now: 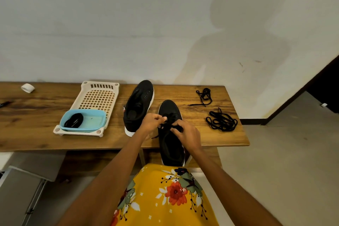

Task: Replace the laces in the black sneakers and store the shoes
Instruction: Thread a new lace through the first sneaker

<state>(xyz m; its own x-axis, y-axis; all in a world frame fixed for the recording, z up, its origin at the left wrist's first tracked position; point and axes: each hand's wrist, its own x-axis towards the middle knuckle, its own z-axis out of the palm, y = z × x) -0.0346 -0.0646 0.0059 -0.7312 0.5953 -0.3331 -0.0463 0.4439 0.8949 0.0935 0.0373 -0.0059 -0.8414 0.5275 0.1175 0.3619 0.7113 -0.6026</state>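
— Grip?
— Both clamped on the black lace (166,124): left hand (151,123) pinching one end at centre frame, right hand (187,134) curled round the other just beside it.
— Shoe?
— Near sneaker (171,145) directly under the grip, long axis running from lower centre up the frame, heel overhanging the bench (211,139) edge. Other sneaker (138,108) unlaced, just left.
— Nearer hand?
— Neither; one on each side of the eyelets. Probably threading upward next.

Bare tabletop (183,95) between sneaker (138,105) and laces (221,119).
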